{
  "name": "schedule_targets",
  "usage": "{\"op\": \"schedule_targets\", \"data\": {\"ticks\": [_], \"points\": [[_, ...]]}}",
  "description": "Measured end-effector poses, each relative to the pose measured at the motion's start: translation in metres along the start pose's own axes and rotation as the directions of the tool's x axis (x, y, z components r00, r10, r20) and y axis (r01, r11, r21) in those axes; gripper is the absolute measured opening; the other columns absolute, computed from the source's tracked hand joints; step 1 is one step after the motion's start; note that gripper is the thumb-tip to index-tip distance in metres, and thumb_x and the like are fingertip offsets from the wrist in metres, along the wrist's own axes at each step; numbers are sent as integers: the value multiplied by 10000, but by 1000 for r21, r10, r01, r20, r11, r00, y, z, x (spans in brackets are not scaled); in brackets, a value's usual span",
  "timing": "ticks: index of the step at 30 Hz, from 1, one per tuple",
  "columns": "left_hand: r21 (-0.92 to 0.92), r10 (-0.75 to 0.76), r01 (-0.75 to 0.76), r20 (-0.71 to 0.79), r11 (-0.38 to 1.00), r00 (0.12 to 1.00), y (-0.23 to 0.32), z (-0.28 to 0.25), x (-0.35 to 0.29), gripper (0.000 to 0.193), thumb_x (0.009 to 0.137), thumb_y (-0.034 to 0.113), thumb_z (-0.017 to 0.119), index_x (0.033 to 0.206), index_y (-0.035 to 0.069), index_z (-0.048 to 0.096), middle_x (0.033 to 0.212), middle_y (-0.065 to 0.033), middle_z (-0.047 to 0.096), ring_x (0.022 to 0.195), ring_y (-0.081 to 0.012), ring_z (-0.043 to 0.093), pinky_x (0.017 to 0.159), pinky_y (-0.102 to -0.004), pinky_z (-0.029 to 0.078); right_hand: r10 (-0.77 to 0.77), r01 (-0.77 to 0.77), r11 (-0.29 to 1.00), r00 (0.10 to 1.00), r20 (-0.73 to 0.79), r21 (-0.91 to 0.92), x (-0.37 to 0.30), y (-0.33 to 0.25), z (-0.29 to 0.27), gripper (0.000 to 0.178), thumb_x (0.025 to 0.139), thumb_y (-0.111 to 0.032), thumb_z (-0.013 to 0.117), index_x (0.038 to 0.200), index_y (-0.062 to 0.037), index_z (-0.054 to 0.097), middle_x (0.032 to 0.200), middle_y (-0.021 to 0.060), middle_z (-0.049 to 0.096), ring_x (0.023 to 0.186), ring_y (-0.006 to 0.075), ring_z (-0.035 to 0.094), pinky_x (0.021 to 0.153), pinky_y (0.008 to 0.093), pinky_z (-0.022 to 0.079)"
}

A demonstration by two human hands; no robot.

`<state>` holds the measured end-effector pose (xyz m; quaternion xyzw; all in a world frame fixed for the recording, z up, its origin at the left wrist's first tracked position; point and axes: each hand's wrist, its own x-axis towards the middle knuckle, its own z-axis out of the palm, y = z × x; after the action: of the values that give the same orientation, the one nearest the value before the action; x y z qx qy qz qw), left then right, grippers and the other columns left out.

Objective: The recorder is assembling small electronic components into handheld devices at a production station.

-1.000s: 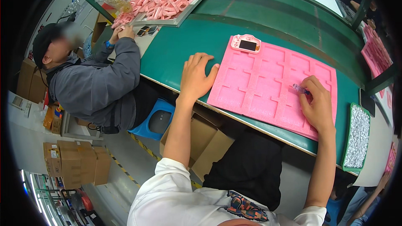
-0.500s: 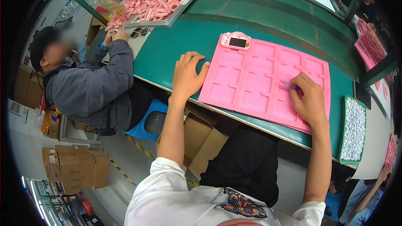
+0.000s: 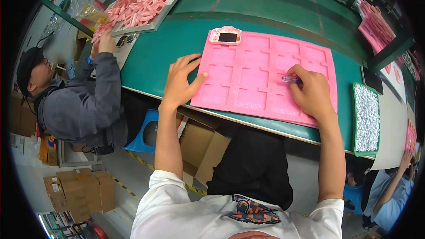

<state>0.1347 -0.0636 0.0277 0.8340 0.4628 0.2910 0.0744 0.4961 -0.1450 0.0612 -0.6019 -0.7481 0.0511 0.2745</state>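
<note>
A pink foam tray [image 3: 252, 89] with rows of shallow recesses lies on the green table in front of me. In its far left corner sits a small pink-and-white toy-like device [image 3: 227, 37] with a dark screen. My left hand [image 3: 180, 83] rests at the tray's left edge, fingers spread, thumb by the foam, holding nothing. Over the right half of the tray, my right hand [image 3: 311, 92] grips a short, clear purplish stick-like tool [image 3: 290, 79] between thumb and fingers. Its far end is inside the hand, so its exact kind does not show.
To the right stand a green tray of small silvery-white pieces [image 3: 366, 119] and a dark phone-like slab [image 3: 372, 79]. A frame heaped with pink plastic parts [image 3: 144, 6] lies far left, beside a seated co-worker [image 3: 84, 102]. A green post [image 3: 392, 54] rises at right.
The whole scene has shifted left and slightly up in view. My hands keep nearly the same places by the tray. The co-worker at left has raised their hands and tipped their head back.
</note>
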Motion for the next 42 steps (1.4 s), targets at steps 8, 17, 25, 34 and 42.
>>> {"op": "schedule_targets", "data": {"ticks": [8,17,25,34,42], "points": [[-267,-183,139,-147,954,972,-7,-2,-11,268,950,186,651,1141,11,717,1346,-129,636,1218,-304,559,1047,-407,421,13,-13,1000,1000,25,10,-4,5,1,165,807,-79,656,970,-75,683,734,107,709,648,347,656,622,416,498],[415,-287,486,-456,769,843,-110,-12,27,634,919,347,700,1362,-71,527,1433,-311,496,1240,-451,526,1112,-484,394,-21,22,999,1000,-8,36,0,1,2,151,828,-91,645,972,-73,684,738,103,721,652,345,663,618,415,495],[276,-610,690,-326,669,722,-150,-43,63,669,919,407,690,1370,-58,527,1383,-325,534,1217,-481,543,1068,-529,432,-23,23,999,1000,-4,23,-2,4,3,152,829,-94,647,974,-71,683,727,102,716,654,347,665,611,418,491],[296,-409,459,-218,837,886,-125,-23,55,666,930,429,668,1382,-40,531,1275,-322,600,1154,-483,580,999,-538,475,-16,16,1000,1000,-20,13,-2,12,3,157,824,-100,649,975,-76,687,712,100,709,654,343,665,615,423,490],[405,-550,649,-344,645,761,-136,-23,66,660,930,386,681,1407,-41,520,1351,-273,601,1184,-452,585,994,-496,485,-45,53,995,995,-90,84,-2,6,7,152,833,-111,645,976,-89,694,702,94,705,665,350,667,627,428,491]]}}
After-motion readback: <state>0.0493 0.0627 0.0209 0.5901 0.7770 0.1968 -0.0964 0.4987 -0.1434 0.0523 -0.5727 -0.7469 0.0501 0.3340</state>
